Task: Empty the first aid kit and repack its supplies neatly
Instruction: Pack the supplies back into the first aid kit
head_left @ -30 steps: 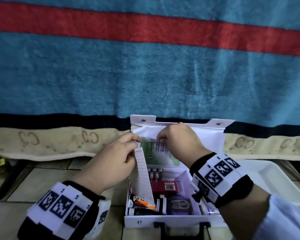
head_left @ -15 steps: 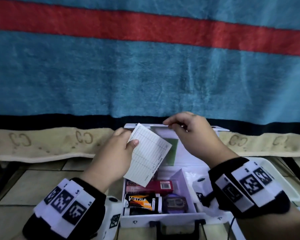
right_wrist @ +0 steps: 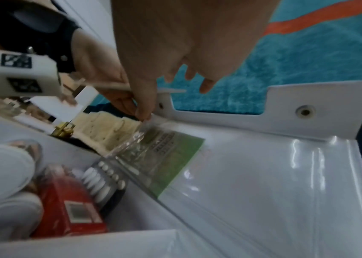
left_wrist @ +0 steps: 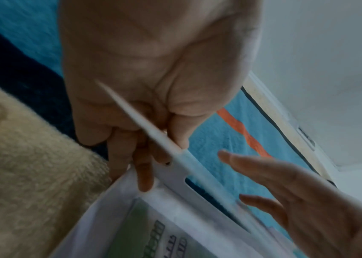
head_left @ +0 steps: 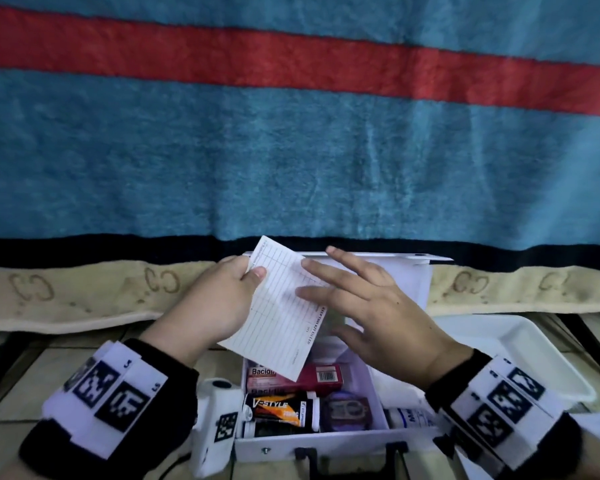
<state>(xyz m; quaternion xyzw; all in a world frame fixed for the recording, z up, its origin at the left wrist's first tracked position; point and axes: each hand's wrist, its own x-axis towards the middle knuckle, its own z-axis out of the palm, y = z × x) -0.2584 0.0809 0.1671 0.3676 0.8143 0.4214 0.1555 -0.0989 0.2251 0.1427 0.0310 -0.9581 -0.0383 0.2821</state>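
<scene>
The white first aid kit (head_left: 326,445) stands open on the tiled floor, its lid (head_left: 416,282) leaning back against the blanket. My left hand (head_left: 222,299) pinches a lined white card (head_left: 278,320) above the kit; the card (left_wrist: 175,153) shows edge-on in the left wrist view. My right hand (head_left: 364,306) hovers over the lid with fingers spread, its fingertips at the card. Inside lie a red Bacidin box (head_left: 312,377), an orange-and-black V-Style box (head_left: 278,408) and a purple round item (head_left: 347,408). A green leaflet (right_wrist: 175,157) sits in the lid's clear pocket, above a pill blister (right_wrist: 107,176).
A white tray (head_left: 520,355) lies right of the kit. A blue, red and black striped blanket (head_left: 291,150) with a cream hem (head_left: 66,292) hangs close behind. A white bottle (head_left: 409,417) lies in the kit's right compartment.
My left hand drew the lined card out of the lid pocket and lifted it up and left. My right hand let go of the lid's top edge and spread its fingers toward the card.
</scene>
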